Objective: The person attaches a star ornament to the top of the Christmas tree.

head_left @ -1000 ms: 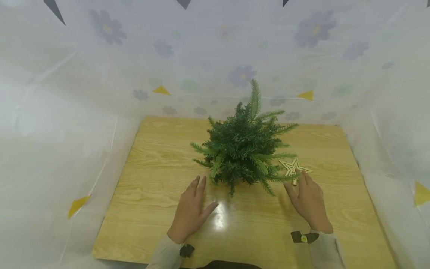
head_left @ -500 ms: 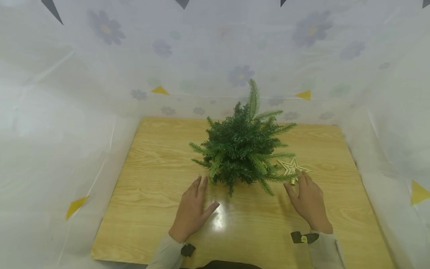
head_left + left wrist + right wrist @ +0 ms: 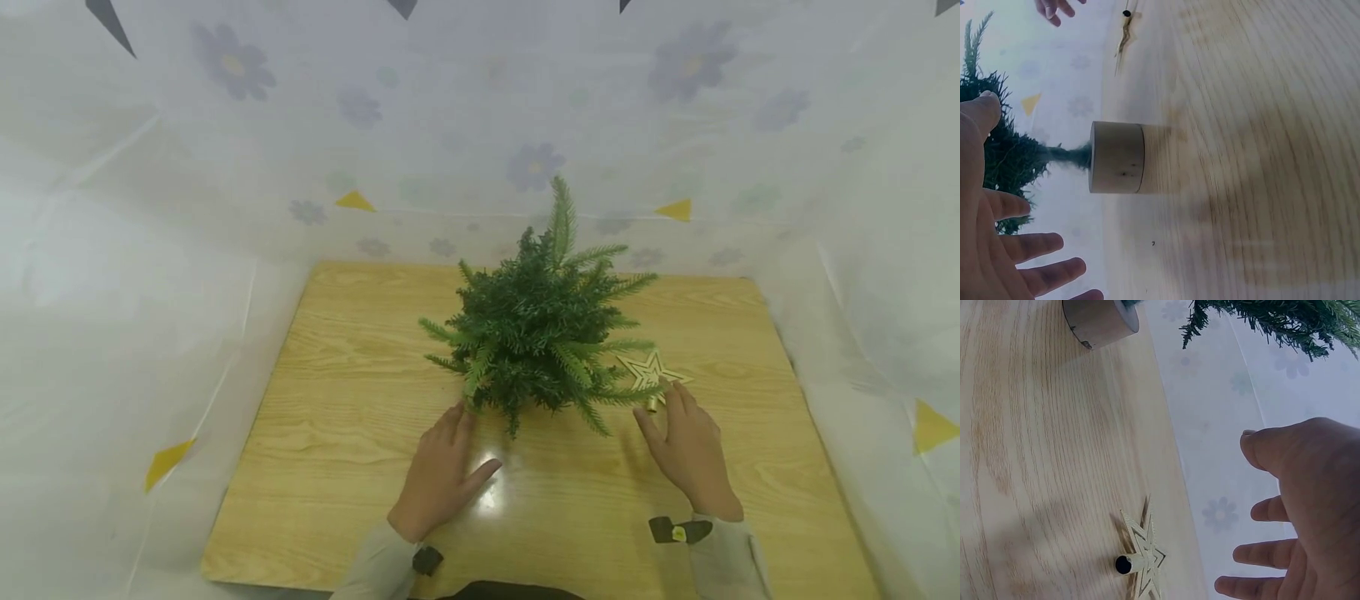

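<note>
A small artificial Christmas tree (image 3: pixel 532 325) stands upright near the middle of the table, its round wooden base (image 3: pixel 1117 157) visible in both wrist views. To its right lies a gold star tree topper (image 3: pixel 651 372) with a short hollow socket (image 3: pixel 1124 564), partly covered by a branch and my fingers in the head view. My left hand (image 3: pixel 438 479) is held at the tree's front left, fingers extended and thumb apart, holding nothing. Over by the star, my right hand (image 3: pixel 688 450) hovers above the table with extended fingers and nothing in its grip.
The wooden table (image 3: pixel 337 467) is enclosed by pale sheets with a flower print at the back. Yellow triangles (image 3: pixel 168 464) hang along the sheets. A wristband with a small device (image 3: pixel 678 530) sits on the right wrist.
My left hand has shifted slightly to the right, closer to the tree's lower branches. My right hand has stayed nearly still, and the tree and star lie as before.
</note>
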The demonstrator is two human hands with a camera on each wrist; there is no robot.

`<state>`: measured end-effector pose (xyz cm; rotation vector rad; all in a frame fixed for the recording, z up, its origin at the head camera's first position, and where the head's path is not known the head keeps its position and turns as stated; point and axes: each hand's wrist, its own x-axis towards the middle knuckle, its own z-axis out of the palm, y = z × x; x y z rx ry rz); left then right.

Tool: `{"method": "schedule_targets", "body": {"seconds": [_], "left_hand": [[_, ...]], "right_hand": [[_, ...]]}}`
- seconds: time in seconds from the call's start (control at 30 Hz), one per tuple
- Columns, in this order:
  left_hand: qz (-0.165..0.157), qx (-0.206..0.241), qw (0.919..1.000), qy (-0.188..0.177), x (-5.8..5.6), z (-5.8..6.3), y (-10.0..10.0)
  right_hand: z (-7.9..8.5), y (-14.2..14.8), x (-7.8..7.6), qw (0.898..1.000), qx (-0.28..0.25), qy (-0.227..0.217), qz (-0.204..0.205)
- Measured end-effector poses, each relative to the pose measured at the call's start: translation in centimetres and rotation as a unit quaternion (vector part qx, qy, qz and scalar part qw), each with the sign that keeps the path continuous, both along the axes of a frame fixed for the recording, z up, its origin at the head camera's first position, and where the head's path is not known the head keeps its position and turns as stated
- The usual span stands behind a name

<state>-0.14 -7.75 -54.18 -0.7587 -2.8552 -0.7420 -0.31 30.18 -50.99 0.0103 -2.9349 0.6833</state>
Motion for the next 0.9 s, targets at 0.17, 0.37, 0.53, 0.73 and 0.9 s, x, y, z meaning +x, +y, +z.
{"method": "schedule_targets", "body": {"seconds": [0.17, 0.37, 0.53, 0.73, 0.9], "left_hand": [[-0.016, -0.01, 0.9997, 0.014, 0.0, -0.3, 0.5], [-0.04, 0.006, 0.9987, 0.031, -0.1, -0.5, 1.2], [-0.045, 0.005, 0.9988, 0.02, 0.0, -0.7, 1.7], [-0.058, 0.009, 0.9983, 0.009, 0.2, -0.8, 2.0], [-0.076, 0.005, 0.9969, 0.021, 0.3, -0.9, 2.4]], "right_hand": [[-0.2, 0.1, 0.1, 1.0, -0.001, 0.017, 0.003], [-0.3, 0.1, 0.2, 0.999, -0.002, 0.033, 0.008], [-0.2, 0.3, 0.3, 1.0, -0.007, 0.024, 0.008], [-0.2, 0.6, 0.5, 1.0, -0.004, 0.007, 0.003], [-0.3, 0.9, 0.7, 1.0, -0.002, 0.01, 0.003]]}}
